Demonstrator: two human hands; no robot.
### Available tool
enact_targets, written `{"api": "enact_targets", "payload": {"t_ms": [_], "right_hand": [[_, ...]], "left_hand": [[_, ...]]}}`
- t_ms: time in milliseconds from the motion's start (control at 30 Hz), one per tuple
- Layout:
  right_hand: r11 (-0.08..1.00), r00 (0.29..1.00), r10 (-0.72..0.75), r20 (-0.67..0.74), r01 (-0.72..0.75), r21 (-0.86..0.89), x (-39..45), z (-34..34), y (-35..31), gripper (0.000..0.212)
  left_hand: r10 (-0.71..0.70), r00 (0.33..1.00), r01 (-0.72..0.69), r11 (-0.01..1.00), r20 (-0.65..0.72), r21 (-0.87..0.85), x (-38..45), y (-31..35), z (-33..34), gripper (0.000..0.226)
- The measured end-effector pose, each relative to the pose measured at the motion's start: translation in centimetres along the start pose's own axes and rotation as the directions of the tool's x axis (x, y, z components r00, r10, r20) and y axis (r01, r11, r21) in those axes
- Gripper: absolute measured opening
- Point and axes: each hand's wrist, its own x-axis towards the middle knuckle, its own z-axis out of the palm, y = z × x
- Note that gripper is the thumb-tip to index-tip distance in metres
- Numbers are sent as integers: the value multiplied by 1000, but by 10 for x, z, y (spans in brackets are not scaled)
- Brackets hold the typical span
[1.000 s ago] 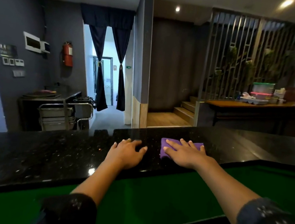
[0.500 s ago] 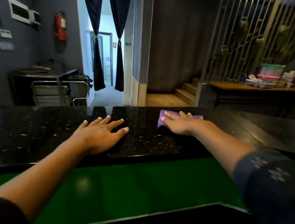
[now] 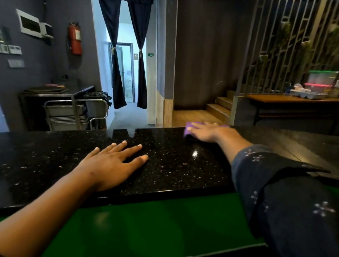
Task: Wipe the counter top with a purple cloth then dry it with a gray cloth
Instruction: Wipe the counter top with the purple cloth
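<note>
Beyond the desk (image 3: 171, 162) I see a doorway with dark curtains (image 3: 127, 60), a red extinguisher (image 3: 75, 38) on the wall, a metal cart (image 3: 69, 112) and steps (image 3: 219, 106). Nothing lies between my hands. My left hand (image 3: 109, 163) rests flat, fingers spread. My right hand (image 3: 208, 131) presses the cloth (image 3: 188, 128) at the desk's far edge, fingers straight over it.

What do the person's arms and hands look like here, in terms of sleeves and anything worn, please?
Both hands are bare, with no gloves, rings or watch visible. The left hand leads to a bare forearm, with only a sliver of dark sleeve at the frame's bottom edge. The right hand emerges from a loose dark blue-grey sleeve dotted with small pale flower-like motifs.
</note>
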Motion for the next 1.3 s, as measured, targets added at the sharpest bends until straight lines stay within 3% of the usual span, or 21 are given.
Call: {"api": "enact_targets", "payload": {"t_ms": [100, 200, 400, 500, 567, 700, 833, 1000, 1133, 1300], "right_hand": [[984, 985, 172, 5, -173, 40, 0, 0, 36, 63], [979, 981, 191, 34, -193, 64, -3, 4, 23, 62], [991, 991, -131, 35, 131, -11, -79, 32, -58, 59], [972, 973, -231, 7, 231, -40, -115, 44, -61, 56], [980, 981, -193, -16, 192, -57, -130, 44, -35, 56], [993, 991, 119, -67, -118, 19, -144, 32, 36, 60], [956, 958, 285, -43, -280, 84, -142, 26, 31, 62], [985, 984, 168, -61, -164, 60, -162, 40, -10, 59], [997, 991, 75, -111, -76, -3, -191, 56, 1, 57], [990, 987, 139, -83, -136, 39, -178, 42, 27, 59]], "left_hand": [[-3, 1000, 3, 1000, -7, 7, 1, 1, 0, 64], [-14, 1000, 14, 1000, -12, -1, 1, 3, 1, 63], [-12, 1000, 12, 1000, -1, -11, -1, 3, -2, 63], [5, 1000, -5, 1000, 1, -11, -4, 2, -2, 64], [18, 1000, -18, 1000, 1, -24, -5, -1, -2, 65], [20, 1000, -20, 999, -2, -25, -4, -1, -1, 66], [19, 1000, -19, 998, -9, -52, -7, 2, -4, 66], [33, 999, -32, 997, 12, -67, -7, 0, -5, 67], [48, 999, -47, 997, 17, -63, -6, -2, -5, 68], [55, 998, -55, 996, 0, -63, -4, -2, -2, 67]]}}
